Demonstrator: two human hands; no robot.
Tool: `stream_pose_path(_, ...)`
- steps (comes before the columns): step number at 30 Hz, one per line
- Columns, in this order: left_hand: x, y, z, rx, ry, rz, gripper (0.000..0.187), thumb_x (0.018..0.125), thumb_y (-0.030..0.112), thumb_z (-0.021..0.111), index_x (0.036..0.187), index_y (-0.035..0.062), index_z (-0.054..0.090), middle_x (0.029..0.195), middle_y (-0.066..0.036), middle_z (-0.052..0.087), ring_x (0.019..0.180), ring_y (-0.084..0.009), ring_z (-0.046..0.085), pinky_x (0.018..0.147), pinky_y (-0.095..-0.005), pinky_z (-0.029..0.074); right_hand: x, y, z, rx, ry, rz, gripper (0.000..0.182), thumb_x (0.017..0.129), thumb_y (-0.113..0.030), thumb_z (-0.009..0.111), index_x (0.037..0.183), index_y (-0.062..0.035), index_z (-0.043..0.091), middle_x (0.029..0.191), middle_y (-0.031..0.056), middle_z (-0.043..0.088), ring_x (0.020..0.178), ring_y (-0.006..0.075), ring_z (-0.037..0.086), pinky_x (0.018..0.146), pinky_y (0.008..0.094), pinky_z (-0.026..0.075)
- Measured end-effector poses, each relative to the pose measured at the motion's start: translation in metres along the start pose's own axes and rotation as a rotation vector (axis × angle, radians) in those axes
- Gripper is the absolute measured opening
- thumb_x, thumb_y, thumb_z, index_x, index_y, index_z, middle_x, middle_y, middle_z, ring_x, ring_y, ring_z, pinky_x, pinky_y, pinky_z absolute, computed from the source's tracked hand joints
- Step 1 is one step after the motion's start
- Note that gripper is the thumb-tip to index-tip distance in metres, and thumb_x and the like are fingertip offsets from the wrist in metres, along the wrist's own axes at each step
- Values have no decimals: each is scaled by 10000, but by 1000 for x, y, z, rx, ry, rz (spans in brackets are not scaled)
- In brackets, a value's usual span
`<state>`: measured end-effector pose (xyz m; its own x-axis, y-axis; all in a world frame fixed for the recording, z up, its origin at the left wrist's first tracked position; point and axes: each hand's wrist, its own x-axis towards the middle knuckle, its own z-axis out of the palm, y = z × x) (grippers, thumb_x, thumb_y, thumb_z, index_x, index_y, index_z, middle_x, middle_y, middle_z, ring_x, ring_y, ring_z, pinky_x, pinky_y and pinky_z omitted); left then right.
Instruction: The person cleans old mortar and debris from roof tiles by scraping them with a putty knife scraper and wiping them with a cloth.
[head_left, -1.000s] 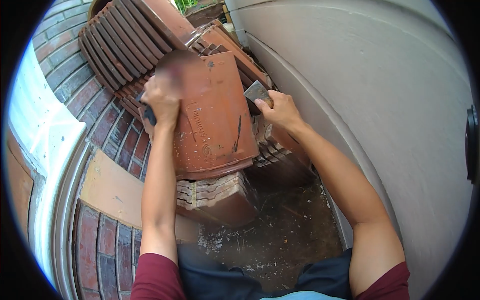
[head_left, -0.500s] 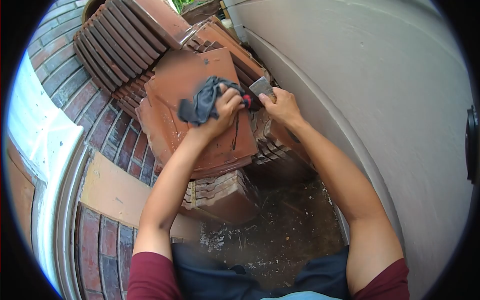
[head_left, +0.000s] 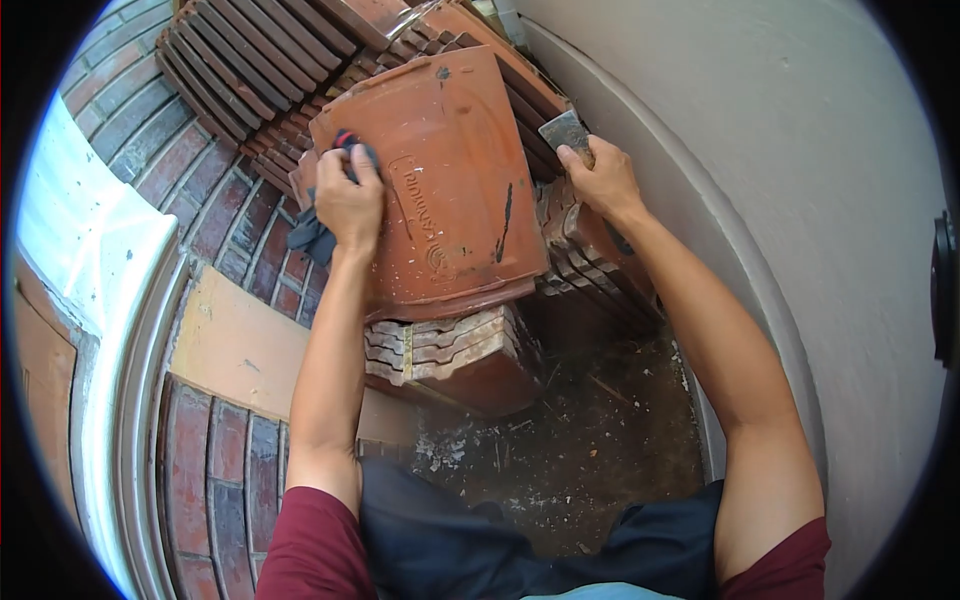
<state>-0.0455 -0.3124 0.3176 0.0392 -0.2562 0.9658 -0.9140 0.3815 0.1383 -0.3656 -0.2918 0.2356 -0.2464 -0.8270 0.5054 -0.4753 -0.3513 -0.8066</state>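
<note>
A reddish-orange roof tile with raised lettering lies on top of a stack, tilted in view. A black streak and small pale specks mark its face. My left hand is at the tile's left side, closed around a dark grey cloth with a bit of red showing above the fingers. Part of the cloth hangs past the tile's left edge. To the right of the tile, my right hand grips a scraper with a flat, worn metal blade; its handle is mostly hidden in the fingers.
More tiles stand on edge in a row at upper left. Others are stacked below the top tile and to its right. A brick wall runs along the left, a smooth plastered wall along the right. White debris dots the dark floor.
My left hand and the cloth have moved left from the tile's middle to its left edge, uncovering the lettering. My right hand still holds the scraper beside the tile. The view has shifted slightly.
</note>
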Motion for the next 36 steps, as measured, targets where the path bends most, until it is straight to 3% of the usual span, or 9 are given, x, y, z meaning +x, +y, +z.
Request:
stream_pose_path(4, -35, 67, -19, -43, -244, 355, 193, 909, 250, 734, 870, 83, 646, 810, -108, 622, 684, -311, 652, 584, -411, 494, 0, -10, 0, 29, 63, -28, 430, 925, -392, 685, 842, 23, 607, 791, 247, 666, 768, 421, 661, 728, 484, 501)
stream_pose_path(9, -89, 86, -31, -103, -548, 694, 188, 827, 231, 790, 850, 112, 645, 816, -52, 607, 699, -246, 641, 575, -367, 506, 2, -15, 5, 56, 66, -40, 425, 927, -389, 683, 862, 25, 616, 788, 240, 668, 762, 416, 659, 730, 476, 502)
stream_pose_path(13, -34, 62, -21, -164, -294, 560, 190, 820, 242, 799, 868, 103, 678, 840, -55, 628, 782, -254, 632, 645, -387, 505, 2, -18, 5, -17, 51, -44, 416, 927, -387, 683, 886, 24, 628, 795, 231, 673, 765, 408, 660, 736, 469, 504)
stream_pose_path(16, 7, 27, -15, -117, -79, 375, 194, 828, 260, 798, 904, 101, 716, 900, -49, 678, 913, -269, 618, 792, -421, 484, -2, -25, 7, -39, 96, -157, 400, 958, -384, 670, 859, 2, 626, 658, 104, 598, 604, 205, 563, 613, 391, 471)
stream_pose_path(20, 10, -17, -13, 16, 102, 201, 222, 846, 280, 800, 965, 96, 759, 990, -58, 734, 1003, -289, 595, 904, -424, 435, -6, -32, 1, -50, 11, -119, 396, 939, -362, 683, 872, 22, 617, 748, 199, 652, 694, 350, 630, 692, 450, 496)
stream_pose_path(25, 41, -39, -10, -207, 178, -453, 289, 879, 249, 755, 986, -19, 775, 903, -211, 742, 911, -336, 685, 837, -409, 513, -10, -29, -7, -26, 2, -109, 382, 942, -352, 687, 865, 16, 617, 717, 179, 645, 654, 323, 613, 663, 429, 494)
stream_pose_path(29, 25, -9, 15, -101, 227, -120, 268, 884, 218, 735, 990, -26, 774, 911, -223, 735, 917, -331, 656, 842, -409, 513, -9, -22, -12, -77, 6, -139, 382, 941, -359, 688, 858, 8, 620, 711, 171, 644, 653, 311, 619, 656, 425, 491)
stream_pose_path(30, 20, -10, 13, -136, 163, -142, 316, 889, 299, 761, 1050, 28, 785, 1042, -219, 744, 940, -338, 683, 900, -413, 528, -9, -17, -11, -98, 3, -140, 382, 941, -360, 687, 857, 6, 621, 711, 168, 645, 654, 306, 621, 655, 424, 491)
stream_pose_path(36, 14, -5, -1, -143, 100, 227, 232, 878, 122, 738, 1080, 15, 780, 1190, -131, 746, 979, -308, 619, 935, -379, 500, -5, -17, -9, -101, 10, -131, 386, 941, -368, 685, 855, 4, 626, 711, 158, 646, 658, 285, 622, 659, 419, 489)
